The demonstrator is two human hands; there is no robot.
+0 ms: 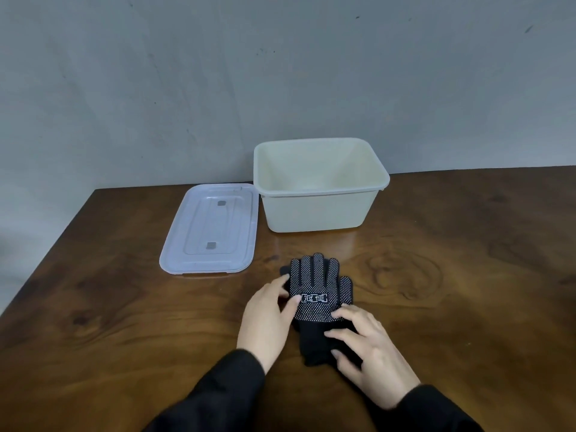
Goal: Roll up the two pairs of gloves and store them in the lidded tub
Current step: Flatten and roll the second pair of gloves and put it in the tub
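On the wooden table (436, 275), near its front edge, I see a black dotted glove (314, 294) lying flat, fingers pointing toward the open tub (318, 210). My left hand (268, 319) rests open against its left side; my right hand (367, 350) presses spread fingers on the cuff, gripping nothing. The lid (208, 229) lies just left of the tub.

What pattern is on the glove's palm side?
Black knit glove: small white dots with a white boxed logo, seen in the head view.
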